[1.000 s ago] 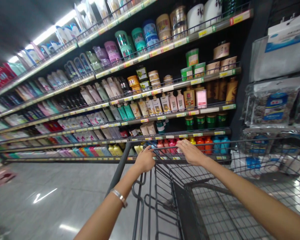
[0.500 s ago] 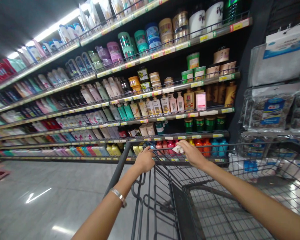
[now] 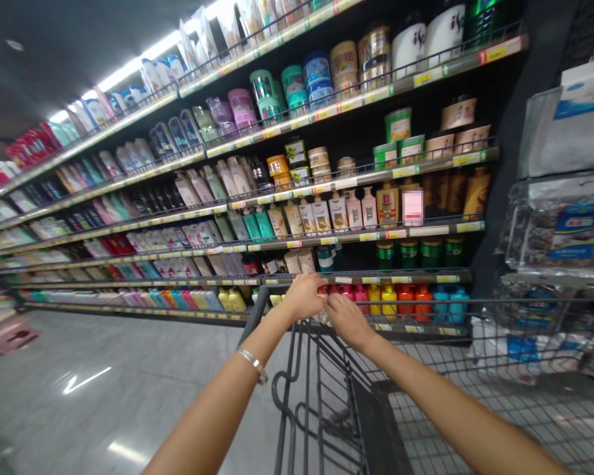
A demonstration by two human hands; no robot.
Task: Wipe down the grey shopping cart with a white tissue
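My left hand [image 3: 304, 295] is closed around the handle of a dark wire shopping cart [image 3: 428, 422], near the handle's left end. A silver bracelet [image 3: 252, 361] sits on that wrist. My right hand [image 3: 345, 320] lies right beside the left one, almost touching it, with its fingers curled on the same handle. A small pale scrap shows between the two hands; I cannot make out what it is. The cart's basket stretches off to the lower right, and nothing shows inside it.
Long store shelves [image 3: 327, 237] of bottles, jars and tubs rise just ahead of the cart. Bagged goods [image 3: 559, 227] hang on a rack at the right. Shiny grey floor [image 3: 103, 396] spreads to the left, with a pink stool [image 3: 10, 336] far off.
My right hand has slid left along the handle until it meets my left hand. The view has turned a little, so the shelves sit slightly further right and lower.
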